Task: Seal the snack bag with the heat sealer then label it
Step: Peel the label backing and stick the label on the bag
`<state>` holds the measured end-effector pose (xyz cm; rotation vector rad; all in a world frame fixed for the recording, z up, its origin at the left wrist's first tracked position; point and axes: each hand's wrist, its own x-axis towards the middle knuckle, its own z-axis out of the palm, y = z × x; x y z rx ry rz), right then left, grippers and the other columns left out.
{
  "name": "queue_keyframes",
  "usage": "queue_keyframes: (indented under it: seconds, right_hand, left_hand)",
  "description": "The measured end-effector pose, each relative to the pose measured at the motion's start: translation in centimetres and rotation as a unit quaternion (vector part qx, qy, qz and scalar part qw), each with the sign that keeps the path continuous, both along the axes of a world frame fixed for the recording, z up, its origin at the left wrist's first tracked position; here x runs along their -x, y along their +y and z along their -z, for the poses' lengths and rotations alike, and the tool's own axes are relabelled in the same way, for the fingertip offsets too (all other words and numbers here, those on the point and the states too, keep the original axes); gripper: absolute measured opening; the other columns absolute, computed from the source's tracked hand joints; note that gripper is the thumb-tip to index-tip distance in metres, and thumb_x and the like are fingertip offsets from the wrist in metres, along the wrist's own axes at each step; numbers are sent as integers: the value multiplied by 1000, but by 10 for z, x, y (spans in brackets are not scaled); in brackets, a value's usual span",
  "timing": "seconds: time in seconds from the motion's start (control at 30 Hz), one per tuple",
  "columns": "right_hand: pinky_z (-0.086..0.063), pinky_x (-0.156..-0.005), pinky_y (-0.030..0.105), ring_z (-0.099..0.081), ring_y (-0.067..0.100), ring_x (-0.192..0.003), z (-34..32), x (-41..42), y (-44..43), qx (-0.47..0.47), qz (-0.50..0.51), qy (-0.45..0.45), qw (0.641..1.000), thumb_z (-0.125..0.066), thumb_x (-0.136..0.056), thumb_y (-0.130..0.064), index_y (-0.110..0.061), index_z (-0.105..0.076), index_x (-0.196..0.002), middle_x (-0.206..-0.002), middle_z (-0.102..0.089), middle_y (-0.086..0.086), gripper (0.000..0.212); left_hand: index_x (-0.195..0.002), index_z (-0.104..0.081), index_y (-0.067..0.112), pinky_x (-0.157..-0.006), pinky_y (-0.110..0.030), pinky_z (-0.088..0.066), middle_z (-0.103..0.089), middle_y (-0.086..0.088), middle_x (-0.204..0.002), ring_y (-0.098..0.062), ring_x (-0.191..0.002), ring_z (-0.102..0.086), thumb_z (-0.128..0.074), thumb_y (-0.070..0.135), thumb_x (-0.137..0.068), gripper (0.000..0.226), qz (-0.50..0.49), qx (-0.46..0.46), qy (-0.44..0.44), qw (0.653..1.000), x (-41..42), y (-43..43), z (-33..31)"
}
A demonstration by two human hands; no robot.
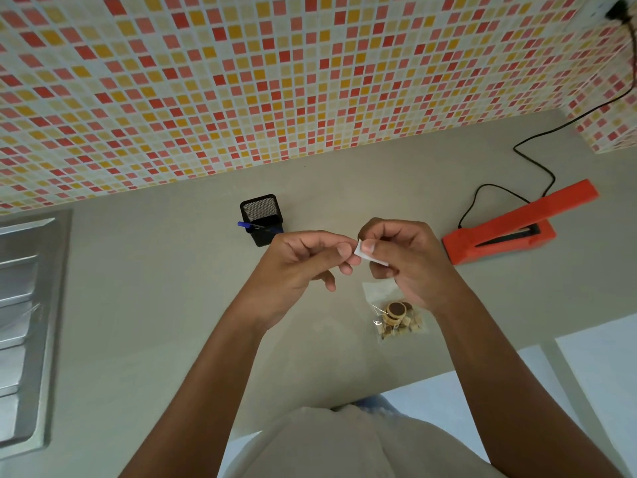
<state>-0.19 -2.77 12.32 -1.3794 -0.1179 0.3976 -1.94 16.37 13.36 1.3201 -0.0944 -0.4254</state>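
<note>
Peeling label: small white sticker pinched between both hands, held above the counter, just far of the snack bag.
Left hand: thumb and forefinger closed on the sticker's left corner.
Right hand: fingers closed on its right part.
Step tip: separate backing slowly from the corner, keep adhesive off fingertips.
Snack bag: lies flat on counter, near the right wrist; seal unclear.
Heat sealer: red, far right, arm raised, corded.
Pen holder: far left of hands, apart.
Obstacles: none near the bag.

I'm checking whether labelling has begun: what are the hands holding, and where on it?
Both hands pinch a small white label: left hand at its left end, right hand along the rest.
</note>
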Motion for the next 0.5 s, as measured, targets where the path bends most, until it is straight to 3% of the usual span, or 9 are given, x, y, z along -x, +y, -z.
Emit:
queue_keyframes:
  seconds: [0.2, 0.5]
  right_hand:
    - [-27, -48, 25, -35, 24, -63, -6, 3, -8, -2, -13, -6, 1000, -69, -76, -21, -14, -68, -66, -70, -56, 5, 12]
    - [-26, -47, 23, -39, 17, -60, -3, 2, -15, -6, -28, 10, 1000, -70, -75, -24, -14, -69, -66, -67, -58, 4, 14]
  left_hand:
    - [-93, -78, 14, -59, -27, -51, -76, -9, -85, -17, -76, -66, -66, 15, -82, 16, -11, 2, -2, 1000, 7, -10, -4]
    - [-92, -78, 15, -58, -27, -50, -75, -6, -84, -16, -74, -65, -66, 15, -84, 15, -17, 4, -12, 1000, 9, -19, 2]
